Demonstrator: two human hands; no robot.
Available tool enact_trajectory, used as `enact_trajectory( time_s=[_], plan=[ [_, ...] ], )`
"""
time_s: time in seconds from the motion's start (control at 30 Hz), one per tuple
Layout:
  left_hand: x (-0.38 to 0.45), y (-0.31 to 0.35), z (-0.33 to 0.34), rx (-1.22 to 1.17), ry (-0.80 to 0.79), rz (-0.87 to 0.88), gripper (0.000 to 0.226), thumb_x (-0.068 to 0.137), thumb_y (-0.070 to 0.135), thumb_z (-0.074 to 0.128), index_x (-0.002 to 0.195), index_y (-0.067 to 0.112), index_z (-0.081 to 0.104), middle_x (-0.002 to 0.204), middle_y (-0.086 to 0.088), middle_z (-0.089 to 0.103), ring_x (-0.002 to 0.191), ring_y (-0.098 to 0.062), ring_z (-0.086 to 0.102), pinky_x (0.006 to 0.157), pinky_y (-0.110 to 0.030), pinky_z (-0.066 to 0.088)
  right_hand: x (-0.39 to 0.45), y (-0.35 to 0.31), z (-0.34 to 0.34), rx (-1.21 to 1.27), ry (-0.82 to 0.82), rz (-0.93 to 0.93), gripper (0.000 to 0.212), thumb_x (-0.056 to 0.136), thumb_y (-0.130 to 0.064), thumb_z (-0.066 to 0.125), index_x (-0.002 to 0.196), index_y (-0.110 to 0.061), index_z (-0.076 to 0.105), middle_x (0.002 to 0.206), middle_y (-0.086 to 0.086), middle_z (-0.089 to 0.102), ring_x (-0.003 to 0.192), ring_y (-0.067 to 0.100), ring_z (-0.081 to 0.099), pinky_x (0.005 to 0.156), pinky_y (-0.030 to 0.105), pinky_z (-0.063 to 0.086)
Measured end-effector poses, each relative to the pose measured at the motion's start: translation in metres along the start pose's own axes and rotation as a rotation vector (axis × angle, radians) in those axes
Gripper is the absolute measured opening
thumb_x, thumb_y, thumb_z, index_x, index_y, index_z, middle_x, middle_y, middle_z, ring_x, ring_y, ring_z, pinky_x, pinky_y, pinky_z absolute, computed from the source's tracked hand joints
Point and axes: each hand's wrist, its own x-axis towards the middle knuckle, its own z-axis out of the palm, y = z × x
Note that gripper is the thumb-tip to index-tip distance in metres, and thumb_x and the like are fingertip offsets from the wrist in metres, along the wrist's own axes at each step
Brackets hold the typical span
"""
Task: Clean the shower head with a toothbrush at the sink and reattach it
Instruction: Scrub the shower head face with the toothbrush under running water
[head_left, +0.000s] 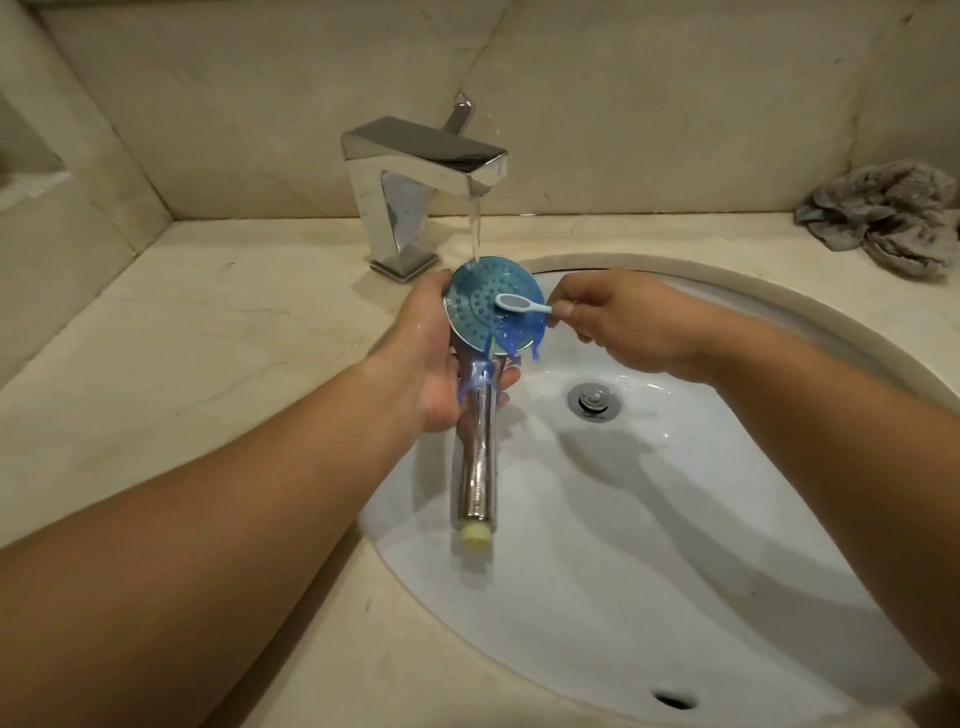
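Observation:
A chrome shower head (475, 467) with a round face coated in blue liquid is held over the left side of the white sink (675, 545). My left hand (434, 358) grips its neck just below the face, handle pointing toward me. My right hand (618, 322) pinches a light blue toothbrush (522, 303), whose bristle end lies on the blue face. Water runs from the chrome faucet (415, 182) onto the top edge of the face. Blue liquid drips off the lower rim.
A crumpled grey cloth (883, 218) lies on the beige stone counter (182, 338) at the back right. The sink drain (594, 401) sits right of the shower head. An overflow hole (674, 699) shows at the basin's near wall. Stone walls close in behind and on the left.

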Motion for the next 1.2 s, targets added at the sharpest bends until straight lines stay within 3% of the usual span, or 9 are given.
enact_trajectory(
  time_s=[0.1, 0.23, 0.37, 0.5, 0.63, 0.93, 1.0, 1.1, 1.2],
  plan=[
    [0.004, 0.002, -0.002, -0.018, -0.025, 0.011, 0.065, 0.094, 0.064, 0.039, 0.106, 0.013, 0.078, 0.103, -0.016, 0.076, 0.083, -0.033, 0.063, 0.082, -0.04, 0.048, 0.004, 0.001, 0.005, -0.053, 0.067, -0.001, 0.023, 0.104, -0.032, 0.046, 0.096, -0.02, 0.065, 0.074, -0.006, 0.05, 0.067, 0.012, 0.044, 0.056, 0.024, 0.036],
    [0.014, 0.005, -0.007, -0.065, -0.039, -0.002, 0.073, 0.093, 0.071, 0.038, 0.115, 0.014, 0.077, 0.114, -0.019, 0.077, 0.088, -0.036, 0.066, 0.091, -0.045, 0.052, 0.011, 0.005, 0.02, -0.105, 0.207, 0.016, 0.046, 0.099, -0.053, 0.048, 0.076, -0.014, 0.058, 0.063, -0.002, 0.049, 0.065, 0.02, 0.045, 0.061, 0.033, 0.034],
    [0.022, 0.006, -0.011, -0.066, -0.045, -0.01, 0.087, 0.084, 0.088, 0.042, 0.122, 0.018, 0.074, 0.113, -0.014, 0.078, 0.075, -0.032, 0.067, 0.066, -0.036, 0.056, 0.02, 0.007, 0.029, 0.058, 0.34, 0.025, 0.041, 0.091, -0.054, 0.061, 0.078, -0.016, 0.059, 0.065, -0.004, 0.052, 0.062, 0.016, 0.046, 0.059, 0.032, 0.036],
    [0.024, 0.014, -0.012, -0.058, -0.068, 0.014, 0.076, 0.089, 0.081, 0.046, 0.125, 0.02, 0.074, 0.112, -0.012, 0.079, 0.084, -0.029, 0.074, 0.066, -0.036, 0.061, 0.02, 0.004, 0.042, 0.192, 0.358, -0.022, 0.041, 0.088, -0.049, 0.069, 0.074, -0.012, 0.059, 0.06, -0.004, 0.048, 0.057, 0.014, 0.042, 0.056, 0.03, 0.034],
    [0.027, 0.015, -0.01, -0.028, -0.054, 0.001, 0.075, 0.086, 0.08, 0.051, 0.118, 0.018, 0.078, 0.11, -0.011, 0.079, 0.089, -0.028, 0.072, 0.079, -0.036, 0.059, 0.017, 0.011, 0.041, 0.17, 0.366, -0.009, 0.036, 0.087, -0.048, 0.07, 0.069, -0.019, 0.057, 0.056, -0.008, 0.048, 0.053, 0.011, 0.042, 0.056, 0.029, 0.033],
    [0.023, 0.015, -0.006, -0.033, -0.021, 0.037, 0.073, 0.091, 0.079, 0.045, 0.122, 0.02, 0.073, 0.1, -0.011, 0.081, 0.083, -0.029, 0.078, 0.069, -0.039, 0.063, 0.017, 0.01, 0.039, 0.163, 0.403, -0.029, 0.036, 0.088, -0.049, 0.068, 0.07, -0.021, 0.057, 0.057, -0.008, 0.048, 0.056, 0.01, 0.042, 0.058, 0.029, 0.033],
    [0.022, 0.015, -0.005, -0.008, -0.012, 0.009, 0.076, 0.09, 0.082, 0.042, 0.122, 0.02, 0.073, 0.101, -0.012, 0.081, 0.085, -0.031, 0.075, 0.068, -0.042, 0.061, 0.024, 0.007, 0.038, 0.199, 0.452, -0.027, 0.036, 0.087, -0.05, 0.068, 0.068, -0.023, 0.055, 0.058, -0.008, 0.049, 0.058, 0.011, 0.044, 0.059, 0.029, 0.034],
    [0.023, 0.016, -0.008, 0.019, -0.008, -0.015, 0.082, 0.087, 0.086, 0.039, 0.123, 0.021, 0.073, 0.104, -0.014, 0.079, 0.087, -0.034, 0.072, 0.077, -0.046, 0.051, 0.023, 0.006, 0.049, 0.171, 0.378, -0.078, 0.034, 0.086, -0.049, 0.07, 0.068, -0.023, 0.057, 0.057, -0.009, 0.048, 0.06, 0.012, 0.045, 0.063, 0.03, 0.034],
    [0.024, 0.015, -0.006, 0.042, -0.002, -0.007, 0.081, 0.087, 0.086, 0.039, 0.119, 0.02, 0.074, 0.101, -0.013, 0.078, 0.086, -0.034, 0.07, 0.072, -0.041, 0.049, 0.021, 0.009, 0.038, 0.167, 0.431, -0.016, 0.036, 0.087, -0.051, 0.069, 0.069, -0.022, 0.058, 0.059, -0.008, 0.051, 0.059, 0.011, 0.045, 0.061, 0.029, 0.034]
  ],
)
